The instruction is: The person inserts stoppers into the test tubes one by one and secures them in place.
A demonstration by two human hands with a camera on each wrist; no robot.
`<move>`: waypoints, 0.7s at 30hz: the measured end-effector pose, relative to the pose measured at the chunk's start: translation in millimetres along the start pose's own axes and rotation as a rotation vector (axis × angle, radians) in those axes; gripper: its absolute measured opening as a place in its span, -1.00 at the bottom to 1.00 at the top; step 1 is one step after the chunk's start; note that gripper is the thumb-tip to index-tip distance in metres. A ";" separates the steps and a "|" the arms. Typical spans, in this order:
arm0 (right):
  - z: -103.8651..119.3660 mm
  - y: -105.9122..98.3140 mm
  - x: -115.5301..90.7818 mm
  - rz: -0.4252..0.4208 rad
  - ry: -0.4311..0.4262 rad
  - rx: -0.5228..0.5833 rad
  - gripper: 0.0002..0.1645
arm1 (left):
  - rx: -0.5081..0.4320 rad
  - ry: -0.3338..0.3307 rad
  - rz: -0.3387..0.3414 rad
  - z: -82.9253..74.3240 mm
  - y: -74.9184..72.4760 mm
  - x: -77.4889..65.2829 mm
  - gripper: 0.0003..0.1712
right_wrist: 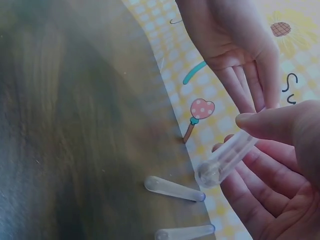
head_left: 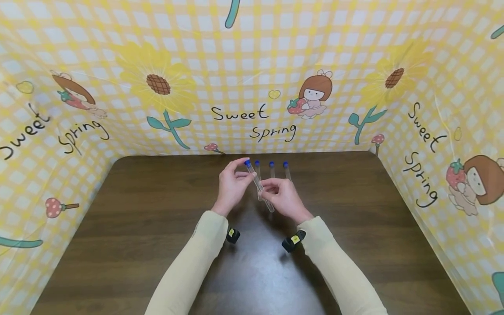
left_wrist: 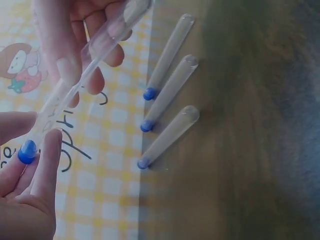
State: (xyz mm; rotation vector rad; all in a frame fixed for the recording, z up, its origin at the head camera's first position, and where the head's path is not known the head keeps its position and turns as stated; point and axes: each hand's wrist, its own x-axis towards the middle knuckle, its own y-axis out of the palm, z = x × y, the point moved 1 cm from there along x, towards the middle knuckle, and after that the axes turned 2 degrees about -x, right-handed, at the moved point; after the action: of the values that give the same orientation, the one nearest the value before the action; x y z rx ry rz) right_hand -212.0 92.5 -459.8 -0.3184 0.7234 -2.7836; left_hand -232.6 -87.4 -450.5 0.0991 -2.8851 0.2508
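Note:
Both hands hold one clear test tube (head_left: 257, 181) with a blue cap (head_left: 247, 162), tilted above the table, its cap up to the left and its rounded end down to the right. My left hand (head_left: 231, 186) pinches it just below the cap. Lower down, the thumb and fingers of my right hand (head_left: 284, 197) grip the tube, and the rounded end (right_wrist: 209, 172) sticks out past them. Three more blue-capped tubes lie apart on the table behind the hands: one tube (left_wrist: 170, 55), a middle tube (left_wrist: 171, 92) and another tube (left_wrist: 172, 136).
The dark wooden table (head_left: 138, 232) spreads around both arms. A yellow checked cloth (head_left: 189, 52) with printed flowers and figures walls in its back and sides. A small black camera (head_left: 233, 235) sits at the left wrist, another black camera (head_left: 293, 241) at the right.

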 end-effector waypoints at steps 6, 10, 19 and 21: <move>-0.7 -6.1 2.3 -0.028 0.013 -0.008 -0.73 | 0.061 0.023 0.028 -5.2 -2.9 4.1 -0.38; -6.2 -12.6 2.7 -0.071 0.045 -0.009 -0.71 | 0.060 0.026 0.032 -4.5 -6.3 4.7 -0.34; -19.6 -30.3 3.4 -0.137 0.102 0.000 -0.70 | 0.118 0.048 0.044 1.2 -16.5 0.8 -0.39; -22.2 -33.9 4.0 -0.151 0.111 0.004 -0.70 | 0.144 0.050 0.057 2.6 -18.4 -0.4 -0.38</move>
State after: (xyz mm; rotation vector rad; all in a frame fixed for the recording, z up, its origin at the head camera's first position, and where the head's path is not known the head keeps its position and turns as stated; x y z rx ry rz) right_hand -227.9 130.0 -461.1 -0.2279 0.7476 -2.9653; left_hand -231.3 -105.9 -450.1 0.0353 -2.8198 0.4652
